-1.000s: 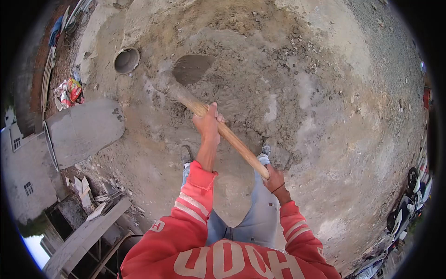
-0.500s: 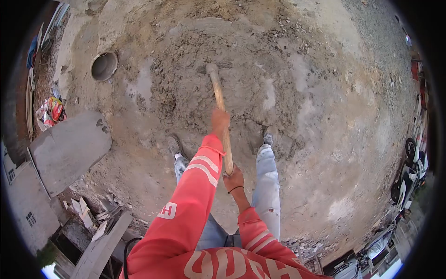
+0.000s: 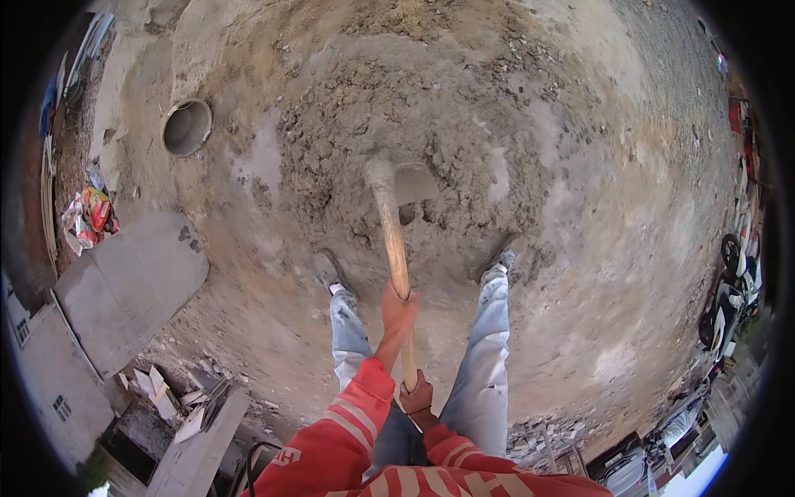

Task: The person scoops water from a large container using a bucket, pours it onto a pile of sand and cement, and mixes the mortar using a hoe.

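Observation:
A hoe with a wooden handle (image 3: 392,240) and a flat grey blade (image 3: 414,183) points away from my body. The blade rests at the near middle of a heap of wet grey mortar (image 3: 356,112), tilted to the right of the handle's head. My left hand (image 3: 399,312) is wrapped round the middle of the handle. At the handle's near end my right hand (image 3: 416,395) is closed on it, between my legs.
A round bucket (image 3: 187,127) stands at the upper left. Below it are a red and white bag (image 3: 89,217) and a grey board (image 3: 137,286). Wood scraps (image 3: 157,391) lie at lower left. Motorcycles (image 3: 727,302) stand at the far right. My shoes flank the heap's near edge.
Both hands have drawn the hoe toward my body. Its handle has swung from a slant to nearly straight ahead, and the blade, hidden half a second ago, now shows in the mortar.

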`<control>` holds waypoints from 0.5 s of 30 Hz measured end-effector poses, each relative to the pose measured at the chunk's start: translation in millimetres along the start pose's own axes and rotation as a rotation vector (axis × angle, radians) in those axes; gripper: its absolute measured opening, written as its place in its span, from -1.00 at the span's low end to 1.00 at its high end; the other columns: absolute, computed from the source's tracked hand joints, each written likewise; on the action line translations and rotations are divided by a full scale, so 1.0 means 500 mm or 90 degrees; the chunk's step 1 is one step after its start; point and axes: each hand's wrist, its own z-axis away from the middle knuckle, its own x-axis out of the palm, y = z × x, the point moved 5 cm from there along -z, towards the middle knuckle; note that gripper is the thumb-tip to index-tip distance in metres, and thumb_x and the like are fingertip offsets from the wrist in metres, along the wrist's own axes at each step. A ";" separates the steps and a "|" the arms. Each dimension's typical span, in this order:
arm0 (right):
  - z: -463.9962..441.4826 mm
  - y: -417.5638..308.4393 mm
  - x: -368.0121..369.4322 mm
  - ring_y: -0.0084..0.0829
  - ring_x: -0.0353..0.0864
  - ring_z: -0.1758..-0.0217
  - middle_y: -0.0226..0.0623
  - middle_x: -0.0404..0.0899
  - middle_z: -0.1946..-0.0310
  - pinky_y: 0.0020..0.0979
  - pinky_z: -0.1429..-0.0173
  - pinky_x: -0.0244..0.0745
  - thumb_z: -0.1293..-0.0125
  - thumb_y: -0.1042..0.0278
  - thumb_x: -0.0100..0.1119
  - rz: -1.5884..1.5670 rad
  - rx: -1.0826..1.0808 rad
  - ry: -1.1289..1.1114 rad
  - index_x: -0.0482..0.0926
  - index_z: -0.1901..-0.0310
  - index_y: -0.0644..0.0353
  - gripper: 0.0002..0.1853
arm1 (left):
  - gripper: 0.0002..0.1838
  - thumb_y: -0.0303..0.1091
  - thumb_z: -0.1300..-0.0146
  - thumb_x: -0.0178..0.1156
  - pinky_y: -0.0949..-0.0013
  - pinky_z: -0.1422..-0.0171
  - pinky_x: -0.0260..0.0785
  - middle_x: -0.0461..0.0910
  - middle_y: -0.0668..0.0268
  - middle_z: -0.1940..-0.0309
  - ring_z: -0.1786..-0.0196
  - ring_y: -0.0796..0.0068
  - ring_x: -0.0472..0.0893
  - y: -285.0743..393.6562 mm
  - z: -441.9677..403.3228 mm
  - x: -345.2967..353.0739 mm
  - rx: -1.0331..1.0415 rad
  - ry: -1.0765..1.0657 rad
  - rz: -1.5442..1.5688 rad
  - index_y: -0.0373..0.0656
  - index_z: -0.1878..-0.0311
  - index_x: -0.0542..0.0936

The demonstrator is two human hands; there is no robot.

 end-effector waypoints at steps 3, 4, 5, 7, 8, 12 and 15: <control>-0.131 -0.099 -0.081 0.14 0.64 0.33 0.03 0.59 0.49 0.00 0.26 0.51 -0.02 0.50 0.34 -0.010 -0.135 0.029 0.44 0.16 0.21 -0.66 | -0.77 -0.54 -0.22 0.18 0.35 0.53 0.38 0.49 0.34 0.47 0.59 0.54 0.50 0.224 0.007 -0.031 0.046 -0.034 0.266 -0.20 0.09 0.40; -0.196 -0.136 -0.114 0.14 0.64 0.33 0.02 0.59 0.48 0.00 0.25 0.50 -0.01 0.50 0.35 -0.020 -0.183 0.046 0.43 0.14 0.20 -0.64 | -0.79 -0.55 -0.26 0.16 0.41 0.60 0.31 0.47 0.37 0.51 0.65 0.59 0.45 0.303 -0.015 -0.028 0.104 -0.038 0.321 -0.19 0.09 0.38; -0.264 -0.183 -0.159 0.12 0.64 0.31 0.00 0.59 0.47 -0.02 0.23 0.50 0.00 0.49 0.37 -0.028 -0.239 0.063 0.43 0.14 0.17 -0.62 | -0.81 -0.56 -0.30 0.14 0.47 0.68 0.23 0.45 0.40 0.54 0.71 0.65 0.39 0.381 -0.042 -0.020 0.163 -0.042 0.376 -0.17 0.10 0.36; -0.390 -0.284 -0.254 0.17 0.62 0.28 0.02 0.60 0.44 0.02 0.22 0.47 0.00 0.45 0.38 0.039 -0.268 0.079 0.42 0.11 0.14 -0.58 | -0.81 -0.52 -0.36 0.15 0.45 0.63 0.24 0.38 0.42 0.58 0.70 0.65 0.32 0.536 -0.105 0.006 0.250 -0.054 0.398 -0.15 0.11 0.32; -0.448 -0.307 -0.291 0.19 0.61 0.26 0.04 0.61 0.42 0.05 0.20 0.47 -0.01 0.42 0.38 0.062 -0.283 0.085 0.42 0.07 0.14 -0.57 | -0.83 -0.52 -0.36 0.14 0.44 0.62 0.24 0.37 0.42 0.57 0.68 0.64 0.31 0.589 -0.146 0.028 0.287 -0.055 0.412 -0.16 0.12 0.33; -0.549 -0.282 -0.360 0.19 0.62 0.21 0.09 0.63 0.35 0.07 0.12 0.50 -0.04 0.40 0.37 0.066 -0.231 0.100 0.47 0.03 0.17 -0.57 | -0.88 -0.50 -0.33 0.16 0.43 0.61 0.28 0.43 0.35 0.58 0.68 0.56 0.39 0.585 -0.314 0.190 0.219 -0.036 0.321 -0.26 0.23 0.40; -0.478 -0.170 -0.305 0.20 0.63 0.15 0.14 0.65 0.28 0.04 0.04 0.53 -0.06 0.35 0.33 0.046 -0.049 0.067 0.49 0.03 0.19 -0.60 | -0.85 -0.52 -0.27 0.17 0.30 0.65 0.34 0.48 0.23 0.62 0.70 0.40 0.49 0.332 -0.388 0.340 0.067 -0.099 0.101 -0.37 0.21 0.42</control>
